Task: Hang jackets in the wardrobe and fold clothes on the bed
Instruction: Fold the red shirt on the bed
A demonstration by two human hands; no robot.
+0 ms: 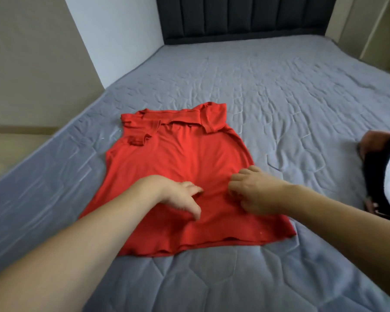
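Observation:
A red shirt (178, 167) lies flat on the grey quilted bed (279, 97), collar end away from me, both short sleeves folded inward across the top. My left hand (178, 194) rests on the lower middle of the shirt with its fingers loosely spread and pointing right. Just to the right of it, my right hand (250, 188) sits on the shirt with its fingers curled down into the fabric near the right edge. Small creases radiate in the cloth between the two hands.
A pile of clothes (385, 176), dark with a navy-and-white striped piece, lies at the bed's right edge. A dark padded headboard (241, 16) stands at the far end. A white wall (113, 30) runs along the left side.

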